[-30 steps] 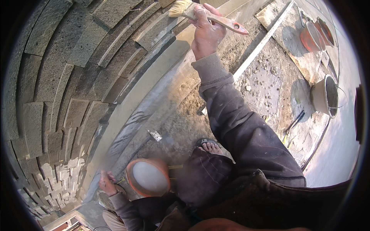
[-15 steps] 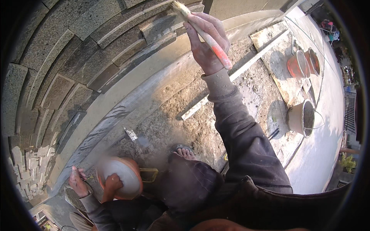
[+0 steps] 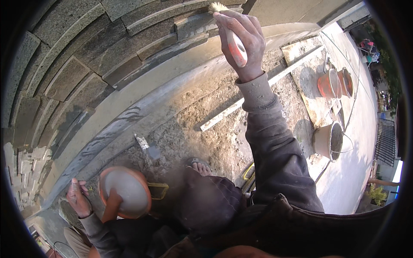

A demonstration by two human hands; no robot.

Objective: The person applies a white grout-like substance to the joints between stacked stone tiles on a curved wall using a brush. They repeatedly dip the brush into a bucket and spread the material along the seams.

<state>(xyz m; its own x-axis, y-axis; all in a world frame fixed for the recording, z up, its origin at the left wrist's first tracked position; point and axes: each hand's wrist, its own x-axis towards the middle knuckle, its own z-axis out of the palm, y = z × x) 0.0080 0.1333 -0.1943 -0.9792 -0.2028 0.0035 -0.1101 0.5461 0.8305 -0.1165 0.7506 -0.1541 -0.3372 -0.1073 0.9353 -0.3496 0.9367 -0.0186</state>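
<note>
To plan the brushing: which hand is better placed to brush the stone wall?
Right, probably. The right hand grips the brush, its bristles at the stone wall. The left hand is low, beside the orange bowl.

I see no packages, labels, signs or screens anywhere around me here.
</note>
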